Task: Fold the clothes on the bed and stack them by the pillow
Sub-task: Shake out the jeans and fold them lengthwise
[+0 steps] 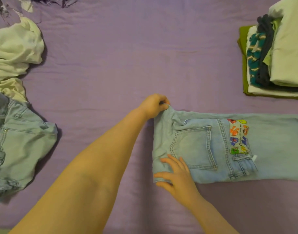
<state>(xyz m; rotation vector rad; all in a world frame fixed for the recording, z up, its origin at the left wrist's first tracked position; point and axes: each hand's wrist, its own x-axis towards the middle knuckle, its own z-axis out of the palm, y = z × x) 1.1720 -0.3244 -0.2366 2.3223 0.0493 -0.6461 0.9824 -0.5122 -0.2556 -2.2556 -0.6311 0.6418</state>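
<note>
Blue jeans [229, 149] lie on the bed [111, 65]. Left hand [155, 105] pinches their far corner; right hand [177, 174] presses flat on their near corner, fingers straight.

Colourful cartoon patch [239, 136] on light jeans [271, 149] waistband: print partly legible, "I'M", rest blurred.

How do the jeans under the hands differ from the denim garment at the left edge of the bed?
The jeans lie flat, folded lengthwise; the denim garment lies crumpled. The left hand pinches the jeans and the right hand presses them; nothing touches the garment. Both are light blue denim.
</note>
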